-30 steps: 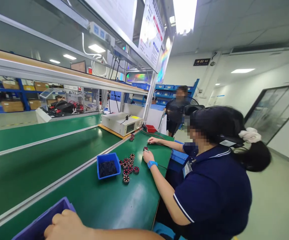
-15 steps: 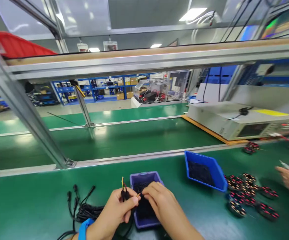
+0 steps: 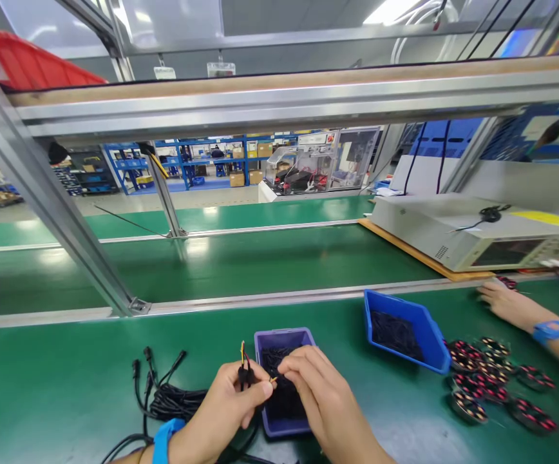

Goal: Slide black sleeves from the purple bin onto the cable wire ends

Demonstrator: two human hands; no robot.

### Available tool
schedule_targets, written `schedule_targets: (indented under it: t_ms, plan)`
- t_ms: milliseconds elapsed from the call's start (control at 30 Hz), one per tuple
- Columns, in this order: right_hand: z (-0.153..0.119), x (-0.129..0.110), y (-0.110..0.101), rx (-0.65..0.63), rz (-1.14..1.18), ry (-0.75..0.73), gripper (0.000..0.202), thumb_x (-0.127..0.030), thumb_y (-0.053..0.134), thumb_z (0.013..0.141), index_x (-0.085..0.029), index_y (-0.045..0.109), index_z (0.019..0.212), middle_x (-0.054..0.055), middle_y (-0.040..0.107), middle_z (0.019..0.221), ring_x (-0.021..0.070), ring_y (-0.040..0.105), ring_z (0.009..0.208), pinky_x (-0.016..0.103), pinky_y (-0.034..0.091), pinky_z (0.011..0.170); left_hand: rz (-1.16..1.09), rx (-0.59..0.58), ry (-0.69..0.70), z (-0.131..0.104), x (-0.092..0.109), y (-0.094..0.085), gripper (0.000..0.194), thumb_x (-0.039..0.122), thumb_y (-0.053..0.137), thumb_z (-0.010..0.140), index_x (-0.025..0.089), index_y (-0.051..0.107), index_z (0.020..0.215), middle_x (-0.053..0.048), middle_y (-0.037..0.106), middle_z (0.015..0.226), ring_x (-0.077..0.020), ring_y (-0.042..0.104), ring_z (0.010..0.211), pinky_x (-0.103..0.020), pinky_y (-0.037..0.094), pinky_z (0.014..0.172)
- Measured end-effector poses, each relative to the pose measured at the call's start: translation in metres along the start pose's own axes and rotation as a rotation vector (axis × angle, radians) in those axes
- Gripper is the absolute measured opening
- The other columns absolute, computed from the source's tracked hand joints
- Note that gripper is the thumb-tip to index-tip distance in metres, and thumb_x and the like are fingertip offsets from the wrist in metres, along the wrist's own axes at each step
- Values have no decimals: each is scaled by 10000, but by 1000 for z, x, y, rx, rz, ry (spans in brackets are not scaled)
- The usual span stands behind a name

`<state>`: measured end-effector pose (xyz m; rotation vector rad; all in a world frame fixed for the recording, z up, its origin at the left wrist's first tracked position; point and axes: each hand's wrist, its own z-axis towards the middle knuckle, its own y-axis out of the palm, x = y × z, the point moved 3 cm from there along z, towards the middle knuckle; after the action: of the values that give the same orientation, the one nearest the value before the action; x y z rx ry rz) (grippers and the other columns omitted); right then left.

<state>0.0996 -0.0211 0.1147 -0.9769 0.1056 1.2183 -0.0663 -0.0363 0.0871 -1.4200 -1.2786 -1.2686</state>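
Note:
My left hand (image 3: 234,403) is closed around black cables (image 3: 245,377), pinching them near their ends. Thin yellow and red wires (image 3: 243,353) stick up from the grip, and a short orange-looking wire end (image 3: 273,380) points toward the right. Just beside that end, my right hand (image 3: 315,393) has thumb and fingertips pressed together; whatever they hold is too small to make out. Below both hands stands a purple bin (image 3: 286,428) with thin black pieces in it. A bundle of black cable (image 3: 178,401) with connectors lies left of my left hand.
A blue bin (image 3: 431,332) with black pieces stands right of the purple one. Several round motor stators (image 3: 482,370) lie farther right. A co-worker's hand (image 3: 511,303) reaches over there, near a grey instrument (image 3: 453,225). A metal post (image 3: 67,212) rises at left.
My right fingertips have drawn slightly away from the wire end in my left hand. The co-worker's hand has moved up and left to the stators by the instrument. The view has shifted slightly.

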Motion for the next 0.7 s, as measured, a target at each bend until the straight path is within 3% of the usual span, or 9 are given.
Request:
schedule_targets:
  t_ms: [333, 700]
  plan:
    - [-2, 0, 6, -34, 51, -8, 260, -97, 390, 1026, -233, 596, 943, 42, 645, 881, 189, 632, 806, 299, 521, 722, -37, 22, 4, -1, -6, -1, 524, 662, 796, 699, 163, 639, 736, 104, 369, 507, -57, 303, 410, -210, 190, 428]
    - [-2, 1, 3, 17, 89, 38, 249, -123, 412, 1031, -236, 610, 929, 24, 658, 865, 175, 642, 791, 278, 511, 737, -6, 1, 27, -2, 0, 0, 536, 679, 768, 724, 160, 637, 724, 83, 412, 510, -64, 330, 422, -213, 206, 436]
